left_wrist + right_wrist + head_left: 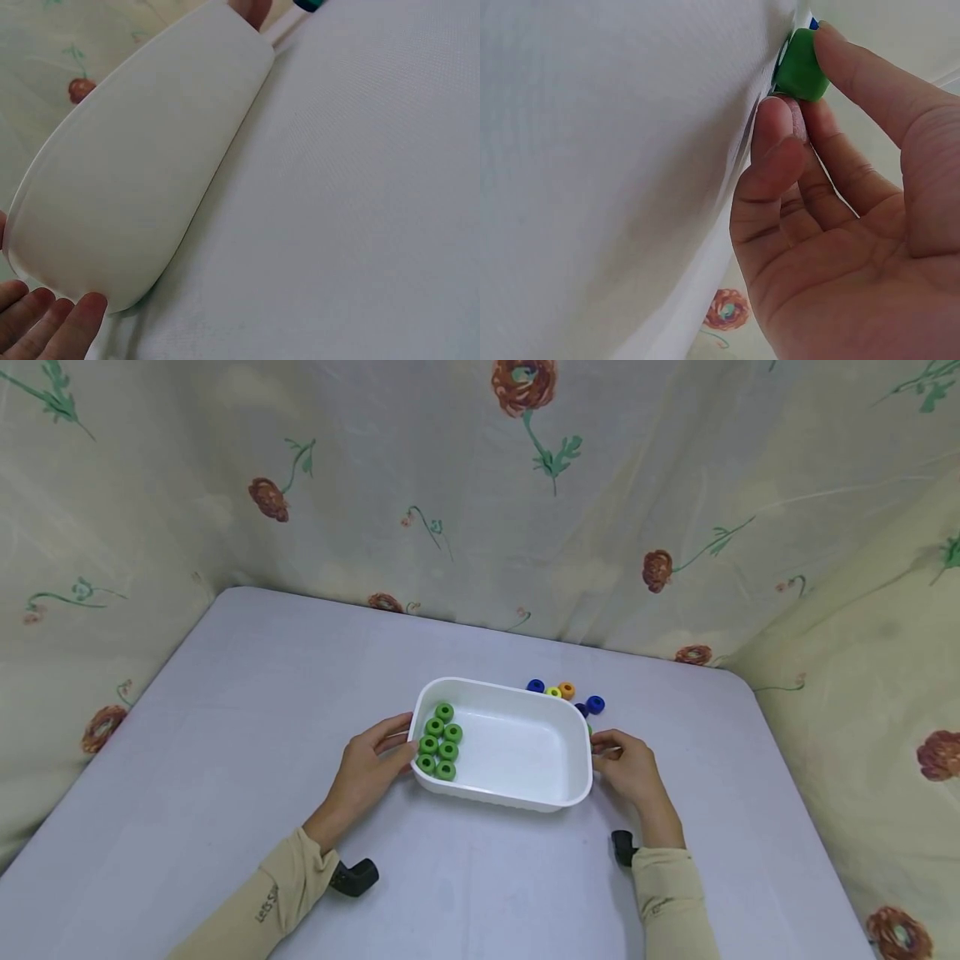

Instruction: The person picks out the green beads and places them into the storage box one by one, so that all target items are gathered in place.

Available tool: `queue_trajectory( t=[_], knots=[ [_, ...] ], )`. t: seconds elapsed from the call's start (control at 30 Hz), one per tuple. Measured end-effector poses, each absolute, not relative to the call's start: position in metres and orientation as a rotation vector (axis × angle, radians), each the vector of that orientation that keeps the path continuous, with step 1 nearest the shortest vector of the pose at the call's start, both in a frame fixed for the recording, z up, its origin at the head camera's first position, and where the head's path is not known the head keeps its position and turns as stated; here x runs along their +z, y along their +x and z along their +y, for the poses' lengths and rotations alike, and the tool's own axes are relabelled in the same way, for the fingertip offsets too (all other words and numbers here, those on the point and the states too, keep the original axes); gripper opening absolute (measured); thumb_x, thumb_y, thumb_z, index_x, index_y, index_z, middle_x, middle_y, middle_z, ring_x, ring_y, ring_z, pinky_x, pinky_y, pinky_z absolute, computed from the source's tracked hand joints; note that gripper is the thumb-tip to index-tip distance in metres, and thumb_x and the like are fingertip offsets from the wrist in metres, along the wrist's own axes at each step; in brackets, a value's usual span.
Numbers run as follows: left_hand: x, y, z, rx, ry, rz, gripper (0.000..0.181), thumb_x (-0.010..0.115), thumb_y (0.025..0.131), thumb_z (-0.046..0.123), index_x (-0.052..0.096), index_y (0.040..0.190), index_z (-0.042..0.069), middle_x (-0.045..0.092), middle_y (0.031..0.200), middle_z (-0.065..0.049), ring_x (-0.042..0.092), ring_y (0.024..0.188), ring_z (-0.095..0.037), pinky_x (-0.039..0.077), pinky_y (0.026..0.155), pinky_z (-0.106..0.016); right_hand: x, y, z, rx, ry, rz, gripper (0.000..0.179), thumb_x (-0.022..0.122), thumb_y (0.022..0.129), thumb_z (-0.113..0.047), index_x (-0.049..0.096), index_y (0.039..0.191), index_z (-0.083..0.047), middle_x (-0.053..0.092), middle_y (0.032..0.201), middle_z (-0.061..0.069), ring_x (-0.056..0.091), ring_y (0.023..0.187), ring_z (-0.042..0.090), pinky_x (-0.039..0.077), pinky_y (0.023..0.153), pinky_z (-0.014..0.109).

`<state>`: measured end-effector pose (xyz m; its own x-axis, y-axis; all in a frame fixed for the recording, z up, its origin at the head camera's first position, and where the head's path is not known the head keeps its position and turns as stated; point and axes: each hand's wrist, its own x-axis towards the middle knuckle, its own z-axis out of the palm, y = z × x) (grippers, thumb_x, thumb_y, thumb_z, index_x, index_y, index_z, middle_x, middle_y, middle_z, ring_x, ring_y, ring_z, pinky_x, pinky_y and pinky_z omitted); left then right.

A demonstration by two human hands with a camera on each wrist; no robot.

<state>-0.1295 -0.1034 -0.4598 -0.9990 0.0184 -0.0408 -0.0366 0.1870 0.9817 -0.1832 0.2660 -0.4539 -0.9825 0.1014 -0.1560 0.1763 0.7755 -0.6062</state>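
Note:
A white rectangular tray stands on the table, with several green beads in two rows at its left end. My left hand holds that end, thumb at the rim and fingers along the outer wall; the left wrist view shows the fingertips against the white wall. Just beyond the tray's right end, my right hand has a green bead between thumb and fingers, low by the white tabletop. In the head view that bead is mostly hidden by the hand and tray.
Behind the tray's far right corner lie loose beads: blue, orange and yellow, some partly hidden by the rim. Black wrist devices sit at both cuffs. A floral curtain surrounds the white table.

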Motion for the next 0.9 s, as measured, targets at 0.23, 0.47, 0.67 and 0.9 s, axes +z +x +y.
queue_trajectory(
  t=[0.23,0.47,0.67,0.9],
  knots=[
    [-0.4598,-0.1295,-0.103,1.963,-0.027,2.396,0.049,0.064,0.096,0.018,0.054,0.144,0.012,0.057,0.147,-0.009,0.061,0.13,-0.027,0.062,0.088,-0.021,-0.4556,-0.1836,0.2672,-0.986,0.233,2.862,0.032,0.067,0.095,-0.021,0.066,0.122,-0.004,0.068,0.119,0.019,0.066,0.098,0.027,0.052,0.07,0.02],
    [-0.4592,-0.1289,-0.1031,1.967,-0.029,2.381,0.049,0.063,0.097,0.017,0.054,0.144,0.012,0.057,0.147,-0.009,0.06,0.13,-0.027,0.062,0.087,-0.021,-0.4537,-0.1827,0.2656,-1.004,0.177,2.882,0.033,0.066,0.096,-0.021,0.066,0.123,-0.002,0.069,0.118,0.021,0.068,0.099,0.028,0.056,0.074,0.025],
    [-0.4585,-0.1288,-0.1032,1.963,-0.02,2.383,0.049,0.063,0.097,0.018,0.053,0.144,0.012,0.056,0.147,-0.009,0.06,0.131,-0.027,0.062,0.088,-0.021,-0.4554,-0.1829,0.2644,-0.982,0.148,2.866,0.039,0.068,0.092,-0.013,0.063,0.128,-0.002,0.067,0.122,0.021,0.066,0.104,0.031,0.06,0.081,0.034],
    [-0.4587,-0.1291,-0.1034,1.963,-0.028,2.383,0.049,0.063,0.097,0.018,0.053,0.145,0.013,0.056,0.148,-0.009,0.06,0.131,-0.026,0.062,0.087,-0.02,-0.4566,-0.1835,0.265,-0.962,0.155,2.865,0.041,0.068,0.089,-0.012,0.063,0.129,-0.002,0.067,0.123,0.02,0.065,0.101,0.029,0.055,0.075,0.027]
  ],
)
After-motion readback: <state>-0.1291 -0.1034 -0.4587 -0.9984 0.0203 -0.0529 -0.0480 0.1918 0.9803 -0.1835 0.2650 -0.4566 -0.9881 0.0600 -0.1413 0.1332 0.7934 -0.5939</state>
